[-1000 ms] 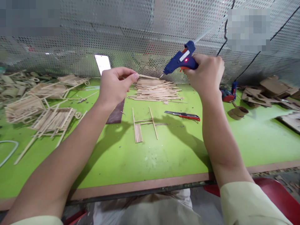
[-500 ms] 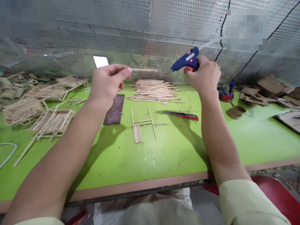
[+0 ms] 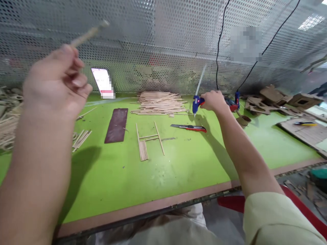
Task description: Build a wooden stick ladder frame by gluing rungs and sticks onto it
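Raised at the upper left, my left hand (image 3: 58, 76) pinches a thin wooden stick (image 3: 89, 34), which looks blurred. My right hand (image 3: 214, 101) grips a blue glue gun (image 3: 196, 103) by its handle, nozzle pointing down just above the green table. A clear glue stick (image 3: 201, 80) juts from its top. A small frame of thin sticks (image 3: 149, 137), with several short sticks side by side in its lower left part, lies in the middle. Behind it is a pile of thin sticks (image 3: 160, 102). A cutter knife (image 3: 189, 128) lies right of the frame.
A brown sandpaper-like sheet (image 3: 116, 126) and a lit phone (image 3: 102, 81) are left of the pile. Cardboard pieces (image 3: 270, 100), a bamboo ring (image 3: 244, 120) and a board with a yellow knife (image 3: 306, 124) are at right. Perforated metal (image 3: 168, 44) rises behind the table (image 3: 178, 180).
My left hand has moved left and nearer the camera with its stick, now tilted upward. My right hand has lowered the glue gun, turning its nozzle from leftward to downward. The view has shifted slightly.
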Demonstrator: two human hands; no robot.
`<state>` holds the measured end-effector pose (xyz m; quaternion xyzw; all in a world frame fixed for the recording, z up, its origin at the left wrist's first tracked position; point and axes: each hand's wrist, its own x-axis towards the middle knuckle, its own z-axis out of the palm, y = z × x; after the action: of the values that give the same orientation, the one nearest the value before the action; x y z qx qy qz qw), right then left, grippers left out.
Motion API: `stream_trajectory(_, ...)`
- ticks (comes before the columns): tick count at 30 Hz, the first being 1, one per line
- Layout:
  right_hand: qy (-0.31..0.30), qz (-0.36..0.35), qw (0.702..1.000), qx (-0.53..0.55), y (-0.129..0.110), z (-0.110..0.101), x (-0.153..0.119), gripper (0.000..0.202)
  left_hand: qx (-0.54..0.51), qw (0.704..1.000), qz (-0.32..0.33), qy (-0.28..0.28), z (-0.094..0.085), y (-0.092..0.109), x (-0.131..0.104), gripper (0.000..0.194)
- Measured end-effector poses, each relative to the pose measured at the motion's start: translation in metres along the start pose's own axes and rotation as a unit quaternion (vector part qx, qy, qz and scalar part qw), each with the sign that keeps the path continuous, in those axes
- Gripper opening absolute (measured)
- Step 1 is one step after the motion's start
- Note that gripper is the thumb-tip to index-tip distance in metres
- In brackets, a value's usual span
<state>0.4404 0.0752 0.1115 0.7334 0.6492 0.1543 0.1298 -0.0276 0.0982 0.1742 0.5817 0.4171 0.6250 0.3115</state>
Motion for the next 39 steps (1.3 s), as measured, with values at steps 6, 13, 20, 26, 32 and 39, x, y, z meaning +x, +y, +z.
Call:
stream_trajectory(6, -0.024, -0.071, 0.996, -0.052, 0.013, 0.035, 0.004, 0.048, -0.092, 0.992, -0.078, -0.035, 0.037, 0.002, -0.018, 0.042)
stream_trajectory(13, -0.050, -0.046, 0.994, -0.087, 0.032, 0.054, 0.019, 0.045, -0.059, 0.990, -0.106, -0.079, 0.047, -0.015, -0.022, 0.024)
stream_trajectory(20, -0.031, -0.057, 0.994, -0.090, 0.018, 0.027, -0.001, 0.051, 0.028, 0.979, -0.129, -0.153, 0.041, -0.017, -0.053, 0.008)
stream_trajectory(26, 0.111, -0.086, 0.990, -0.023, 0.003, -0.025, -0.059, 0.042, 0.187, 0.954, -0.155, -0.178, 0.003, -0.029, -0.086, 0.025)
stream_trajectory(32, 0.020, -0.107, 0.961, 0.253, -0.054, -0.032, -0.095, 0.036, 0.085, 0.942, -0.234, -0.224, 0.015, -0.066, -0.112, 0.040)
stream_trajectory(39, -0.034, -0.215, 0.799, 0.560, -0.125, -0.011, -0.110, 0.030, 0.021, 0.931, -0.299, -0.210, 0.016, -0.087, -0.124, 0.059)
